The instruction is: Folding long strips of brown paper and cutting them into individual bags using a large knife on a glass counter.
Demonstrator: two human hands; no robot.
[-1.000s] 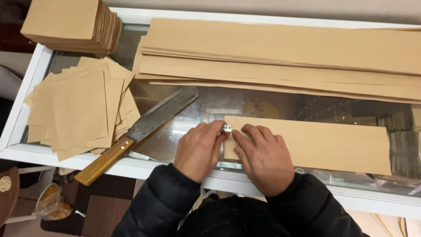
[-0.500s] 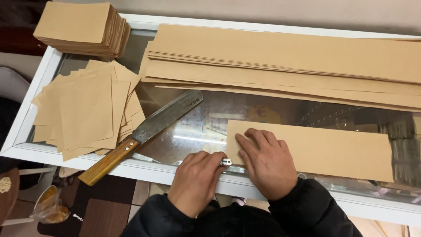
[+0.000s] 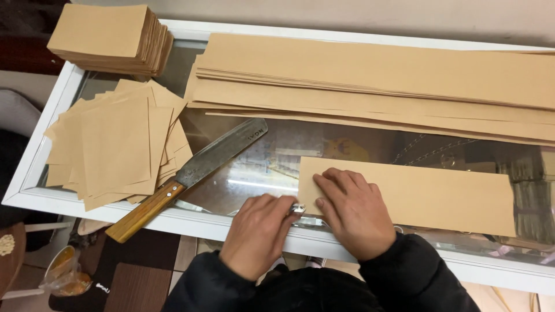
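The right hand (image 3: 354,211) lies flat, fingers spread, pressing down on the left end of a brown paper strip (image 3: 416,193) on the glass table (image 3: 243,228). The left hand (image 3: 258,231) sits just at its 9 o'clock, fingers curled around a small metal blade (image 3: 298,208) at the strip's near left corner. A big knife (image 3: 188,176) with a wooden handle lies at 10 o'clock, next to loose paper squares (image 3: 115,147). Long strips (image 3: 376,86) are stacked at 12.
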